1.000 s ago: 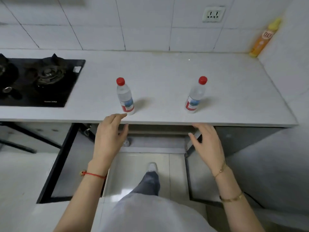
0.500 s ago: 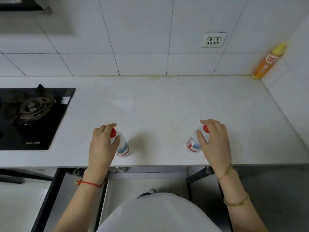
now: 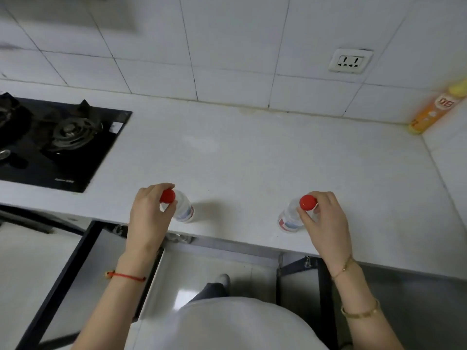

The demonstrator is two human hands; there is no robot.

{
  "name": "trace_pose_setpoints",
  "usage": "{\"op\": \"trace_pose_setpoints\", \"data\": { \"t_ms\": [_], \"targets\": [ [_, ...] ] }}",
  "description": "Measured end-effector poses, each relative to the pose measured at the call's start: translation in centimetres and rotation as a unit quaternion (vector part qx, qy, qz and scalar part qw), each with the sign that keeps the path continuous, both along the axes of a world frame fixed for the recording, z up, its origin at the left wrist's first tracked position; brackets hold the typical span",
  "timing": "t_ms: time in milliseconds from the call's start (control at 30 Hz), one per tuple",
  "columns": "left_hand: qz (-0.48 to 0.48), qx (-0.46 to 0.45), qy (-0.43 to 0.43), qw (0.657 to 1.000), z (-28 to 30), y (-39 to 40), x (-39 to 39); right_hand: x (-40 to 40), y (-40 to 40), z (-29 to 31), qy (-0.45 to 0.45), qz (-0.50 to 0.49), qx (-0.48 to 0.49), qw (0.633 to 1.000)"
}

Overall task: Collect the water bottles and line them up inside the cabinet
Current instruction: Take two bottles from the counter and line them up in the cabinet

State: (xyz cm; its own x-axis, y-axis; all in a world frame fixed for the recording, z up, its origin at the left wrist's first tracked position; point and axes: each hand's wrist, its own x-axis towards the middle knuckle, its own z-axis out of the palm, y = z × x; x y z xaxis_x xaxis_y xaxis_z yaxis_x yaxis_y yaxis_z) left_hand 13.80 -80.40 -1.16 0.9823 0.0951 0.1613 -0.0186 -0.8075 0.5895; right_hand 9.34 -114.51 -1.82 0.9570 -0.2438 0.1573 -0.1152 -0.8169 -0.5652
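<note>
The left hand (image 3: 149,218) holds the left bottle (image 3: 183,208) by its neck; the right hand (image 3: 326,221) holds the right bottle (image 3: 288,219) the same way, at 3 o'clock. Lift both straight up, slowly. The open cabinet doors (image 3: 63,281) wait below; the stove (image 3: 50,142) sits at 10 o'clock.

The worktop (image 3: 252,152) was pale and smooth and ran along a tiled wall. A black stove (image 3: 53,142) sat in it on the left, and an orange bottle with a yellow cap (image 3: 432,112) stood in the far right corner. Two small water bottles with red caps stood near the front edge, the left bottle (image 3: 183,209) well apart from the right bottle (image 3: 289,219).
</note>
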Motion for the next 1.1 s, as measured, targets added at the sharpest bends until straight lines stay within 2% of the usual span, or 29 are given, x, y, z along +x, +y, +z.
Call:
{"op": "trace_pose_setpoints", "data": {
  "t_ms": [200, 367, 533, 733, 1100],
  "targets": [
    [0.031, -0.031, -0.018, 0.999, 2.1, 0.0, -4.6, -2.3, 1.9, 0.0, 0.000, 0.073, 0.006, 0.997],
    [0.009, -0.031, -0.002, 0.999, 2.1, 0.8, -7.9, -4.5, 5.2, 0.1, -0.001, 0.110, 0.008, 0.994],
    [-0.029, -0.044, 0.005, 0.999, 0.3, 4.8, -9.8, -6.8, 10.4, -0.9, -0.010, 0.138, 0.029, 0.990],
    [-0.110, -0.046, 0.003, 0.993, -0.6, 11.2, -10.8, -9.5, 18.3, -2.1, -0.030, 0.095, 0.024, 0.995],
    [-0.178, -0.029, 0.031, 0.983, -2.8, 20.5, -13.3, -15.6, 29.4, -4.9, -0.022, 0.000, 0.048, 0.999]
  ]
}}
